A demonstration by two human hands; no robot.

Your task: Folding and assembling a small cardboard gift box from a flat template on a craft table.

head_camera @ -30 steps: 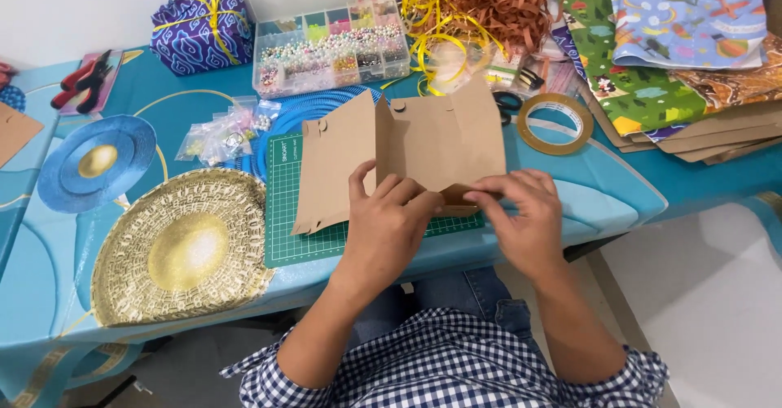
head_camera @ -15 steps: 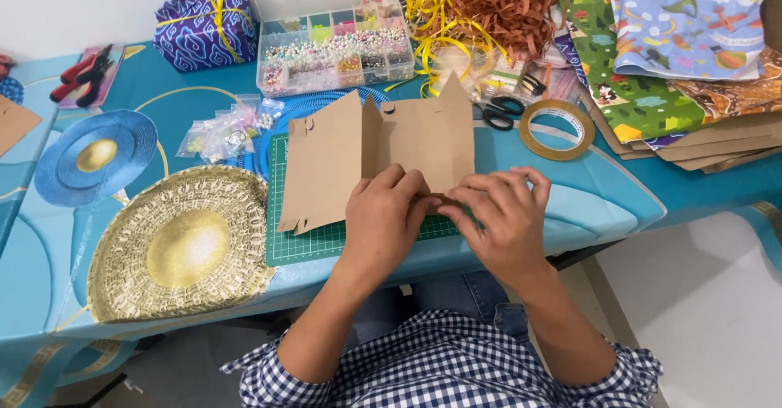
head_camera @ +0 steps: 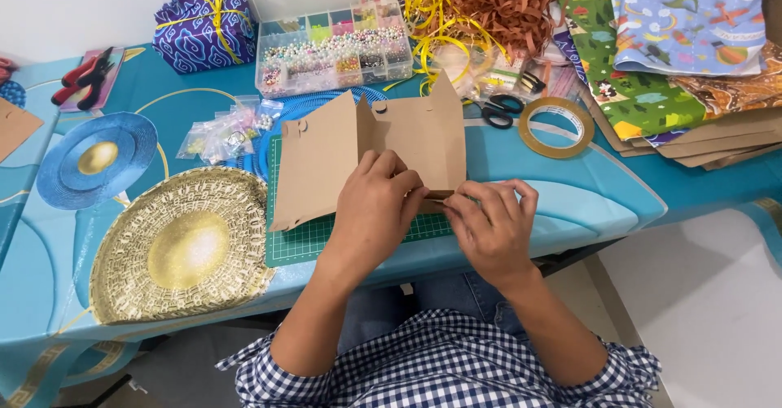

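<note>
A brown cardboard cut-out [head_camera: 326,151], partly folded with panels standing up, lies over a green cutting mat [head_camera: 297,245] on the blue table. My left hand [head_camera: 376,212] presses on the lower middle of the cardboard, fingers bent over its fold. My right hand [head_camera: 489,225] pinches a small bottom flap of the same cardboard at its right lower corner, thumb and fingers closed on it. The two hands nearly touch. The flap itself is mostly hidden by my fingers.
A clear bead box [head_camera: 334,50], small plastic bags [head_camera: 224,131], scissors [head_camera: 497,111], a tape roll [head_camera: 558,127], yellow ribbon and brown paper shred [head_camera: 497,1] lie behind. Patterned wrapping sheets [head_camera: 684,41] are stacked at right. A wrapped purple box [head_camera: 204,29] and red pliers [head_camera: 81,78] sit at left.
The cardboard has shifted left and folded in narrower. Both hands moved slightly left with it, and my right hand closed tighter on the bottom flap.
</note>
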